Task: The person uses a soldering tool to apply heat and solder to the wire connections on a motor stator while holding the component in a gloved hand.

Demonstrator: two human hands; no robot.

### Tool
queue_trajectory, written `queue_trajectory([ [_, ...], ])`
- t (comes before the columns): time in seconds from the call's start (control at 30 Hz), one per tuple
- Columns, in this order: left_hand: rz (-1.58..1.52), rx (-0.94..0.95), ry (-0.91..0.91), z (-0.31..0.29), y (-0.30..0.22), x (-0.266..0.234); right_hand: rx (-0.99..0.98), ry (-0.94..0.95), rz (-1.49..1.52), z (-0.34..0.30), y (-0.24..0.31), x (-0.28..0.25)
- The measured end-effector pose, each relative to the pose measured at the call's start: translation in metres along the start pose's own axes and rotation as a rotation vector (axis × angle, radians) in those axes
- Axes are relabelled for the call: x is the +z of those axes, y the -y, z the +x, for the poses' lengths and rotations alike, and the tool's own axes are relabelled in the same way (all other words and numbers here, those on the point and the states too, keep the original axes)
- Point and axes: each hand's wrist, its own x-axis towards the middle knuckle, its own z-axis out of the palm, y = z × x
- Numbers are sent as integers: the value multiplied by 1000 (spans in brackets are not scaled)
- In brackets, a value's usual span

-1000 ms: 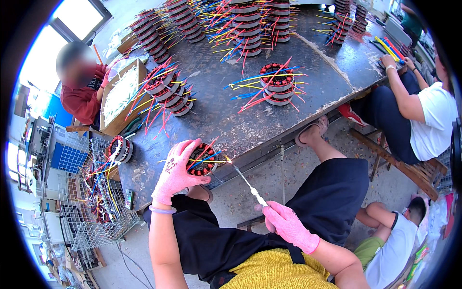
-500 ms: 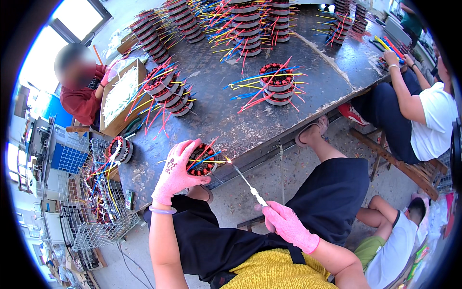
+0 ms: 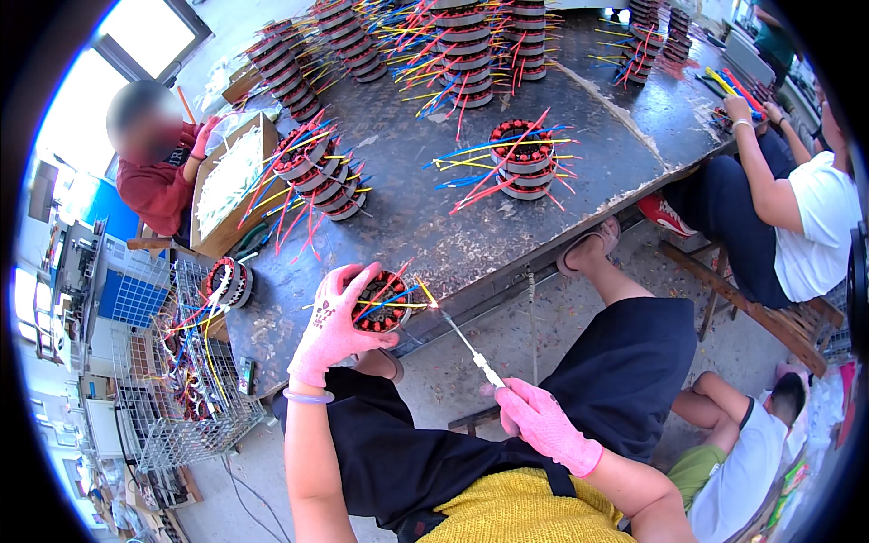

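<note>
My left hand (image 3: 339, 321), in a pink glove, curves its fingers and thumb round the side of a wire-wound motor stator (image 3: 391, 312) at the table's near edge. Red, blue and yellow leads stick out of the stator's top. My right hand (image 3: 543, 421), also gloved in pink, is closed on the white handle of a thin metal torch (image 3: 460, 333). The torch slants up toward the stator's right side, and its tip glows. From the tip an orange-yellow streak, flame-like, rises up and left beside the stator; whether a lead lies in it I cannot tell.
Stacked stators (image 3: 522, 161) with loose leads stand on the dark worn table (image 3: 434, 231), more along its back. Left are a cardboard box (image 3: 233, 185) of white pieces, a white-laced stator (image 3: 228, 282) and a wire basket (image 3: 172, 407). Co-workers sit left (image 3: 156, 195) and right (image 3: 815, 226).
The torch tip has shifted slightly down and right, and the orange-yellow streak at it is longer. My left hand and the stator have barely moved.
</note>
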Motion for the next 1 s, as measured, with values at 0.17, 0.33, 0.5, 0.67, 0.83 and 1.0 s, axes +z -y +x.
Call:
queue_trajectory([
  [0.17, 0, -20, 15, 0, -1, -1, 5, 0, 12, -2, 1, 0],
  [0.33, -17, 52, 33, 1, 6, -5, 21, -4, 50, -2, -2, -1],
  [0.5, 104, 18, 27, -3, 1, -4, 9, 3, 44, -1, -4, -1],
  [0.67, 25, 68, 68, 0, 7, -7, 36, 0, 30, 0, 1, 3],
  [0.83, 95, 35, 9, -4, 4, -2, 27, 9, 29, 1, 1, 4],
  [1.0, 85, 32, 25, -3, 1, -5, 37, 11, 53, 0, 6, 7],
])
